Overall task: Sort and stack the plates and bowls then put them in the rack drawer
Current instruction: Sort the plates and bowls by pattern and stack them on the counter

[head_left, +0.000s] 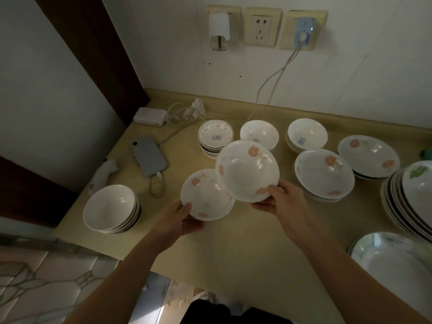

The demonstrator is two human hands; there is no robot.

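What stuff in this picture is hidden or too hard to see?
All in the head view:
- The stack of plates at right is cut off by the picture's edge; its count is unclear.
- The bowl in the left hand is partly covered by the bowl held by the right hand.
- The left hand's fingers lie hidden under its bowl.
- A green thing at the right edge is cut off.
- The rack drawer is not in view.
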